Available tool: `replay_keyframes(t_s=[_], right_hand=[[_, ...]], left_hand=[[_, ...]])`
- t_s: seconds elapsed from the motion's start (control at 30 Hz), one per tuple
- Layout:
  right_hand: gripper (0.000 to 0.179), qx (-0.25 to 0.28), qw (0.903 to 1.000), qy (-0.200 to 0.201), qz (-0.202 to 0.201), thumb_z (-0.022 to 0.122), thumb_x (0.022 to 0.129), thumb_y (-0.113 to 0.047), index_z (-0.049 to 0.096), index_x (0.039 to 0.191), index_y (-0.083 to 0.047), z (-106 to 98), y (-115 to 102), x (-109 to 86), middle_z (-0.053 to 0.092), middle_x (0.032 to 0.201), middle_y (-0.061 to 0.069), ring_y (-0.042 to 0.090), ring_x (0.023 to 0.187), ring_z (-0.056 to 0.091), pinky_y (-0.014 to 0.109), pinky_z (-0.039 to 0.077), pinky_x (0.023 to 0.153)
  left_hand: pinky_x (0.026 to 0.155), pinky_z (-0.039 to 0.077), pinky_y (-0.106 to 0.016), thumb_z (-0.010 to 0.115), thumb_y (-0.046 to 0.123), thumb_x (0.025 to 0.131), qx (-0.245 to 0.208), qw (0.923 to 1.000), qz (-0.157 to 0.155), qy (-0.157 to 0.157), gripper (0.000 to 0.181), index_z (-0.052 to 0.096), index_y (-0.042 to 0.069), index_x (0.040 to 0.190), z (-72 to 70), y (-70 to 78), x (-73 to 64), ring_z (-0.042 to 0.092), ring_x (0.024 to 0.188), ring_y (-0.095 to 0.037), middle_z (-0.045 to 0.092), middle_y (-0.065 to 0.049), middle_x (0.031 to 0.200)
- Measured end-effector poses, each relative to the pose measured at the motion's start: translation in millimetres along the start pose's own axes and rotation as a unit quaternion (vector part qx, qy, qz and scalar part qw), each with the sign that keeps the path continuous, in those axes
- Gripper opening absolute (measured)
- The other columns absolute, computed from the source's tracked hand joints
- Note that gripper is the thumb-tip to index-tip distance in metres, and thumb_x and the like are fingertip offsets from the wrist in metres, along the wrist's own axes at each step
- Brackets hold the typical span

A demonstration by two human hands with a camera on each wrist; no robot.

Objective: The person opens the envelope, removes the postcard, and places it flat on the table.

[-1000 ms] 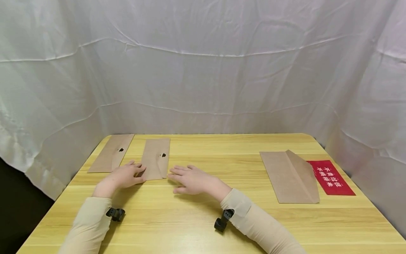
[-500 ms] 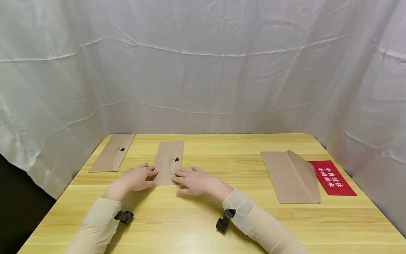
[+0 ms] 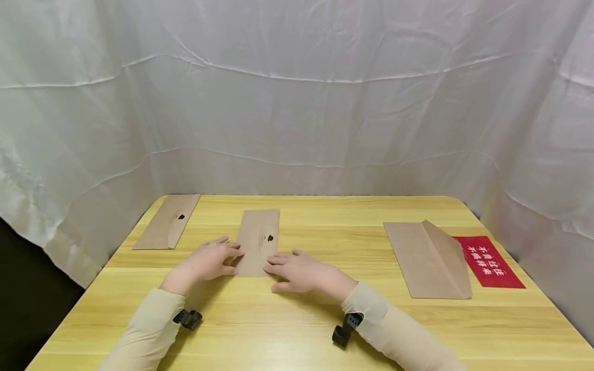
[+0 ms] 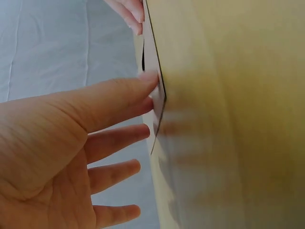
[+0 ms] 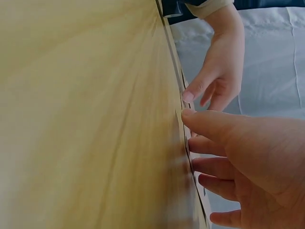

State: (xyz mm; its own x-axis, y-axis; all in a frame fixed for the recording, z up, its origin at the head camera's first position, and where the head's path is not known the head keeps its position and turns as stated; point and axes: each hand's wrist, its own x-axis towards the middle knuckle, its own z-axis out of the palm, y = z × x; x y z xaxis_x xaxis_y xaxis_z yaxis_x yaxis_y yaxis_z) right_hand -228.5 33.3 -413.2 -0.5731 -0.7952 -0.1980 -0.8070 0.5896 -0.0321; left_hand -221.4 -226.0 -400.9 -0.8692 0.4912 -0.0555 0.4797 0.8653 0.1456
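A closed brown paper envelope [image 3: 252,242] with a small dark mark lies flat between the hands in the head view. My left hand [image 3: 211,262] touches its left edge near the close corner, and in the left wrist view the thumb [image 4: 138,86] rests on the paper with the fingers spread fairly straight. On the other side, my right hand [image 3: 301,270] lays extended fingertips on the envelope's close right corner. Neither hand is curled round the paper. Part of that right corner is hidden under the fingers.
Another closed envelope [image 3: 164,224] lies at the table's far left. Toward the right, an envelope with its flap open [image 3: 427,263] partly overlaps a red card [image 3: 494,263] with white characters. White curtains [image 3: 315,118] hang behind the wooden table [image 3: 260,330].
The middle envelope has slid to the right and slightly nearer, with my left hand following it. My right hand came onto its right corner and has also shifted right.
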Motion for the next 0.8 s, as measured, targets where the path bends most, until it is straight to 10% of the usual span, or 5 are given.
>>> replay_keyframes(t_s=[0.37, 0.8], right_hand=[[0.059, 0.009, 0.9999, 0.009, -0.007, 0.045, 0.099, -0.052, 0.039, 0.150, -0.023, 6, 7, -32.8, 0.034, 0.158, -0.001, 0.019, 0.147, 0.031, 0.055, 0.027, 0.117], [0.057, 0.035, 0.9993, 0.010, -0.009, 0.049, 0.099, -0.048, 0.042, 0.149, -0.020, 11, 17, -73.1, 0.037, 0.157, 0.002, 0.023, 0.147, 0.032, 0.057, 0.030, 0.115]], left_hand=[[0.108, 0.026, -0.071, 0.068, 0.038, 0.089, -0.033, 0.9976, -0.020, -0.057, 0.062, 0.050, 0.013, 0.143, 2.9, 29.2, 6.1, 0.029, 0.144, -0.043, 0.045, -0.012, 0.151], [0.110, 0.032, -0.062, 0.072, 0.041, 0.086, 0.017, 0.9988, 0.017, -0.044, 0.062, 0.055, 0.011, 0.138, 5.0, 67.6, 19.1, 0.046, 0.134, -0.037, 0.054, -0.010, 0.143]])
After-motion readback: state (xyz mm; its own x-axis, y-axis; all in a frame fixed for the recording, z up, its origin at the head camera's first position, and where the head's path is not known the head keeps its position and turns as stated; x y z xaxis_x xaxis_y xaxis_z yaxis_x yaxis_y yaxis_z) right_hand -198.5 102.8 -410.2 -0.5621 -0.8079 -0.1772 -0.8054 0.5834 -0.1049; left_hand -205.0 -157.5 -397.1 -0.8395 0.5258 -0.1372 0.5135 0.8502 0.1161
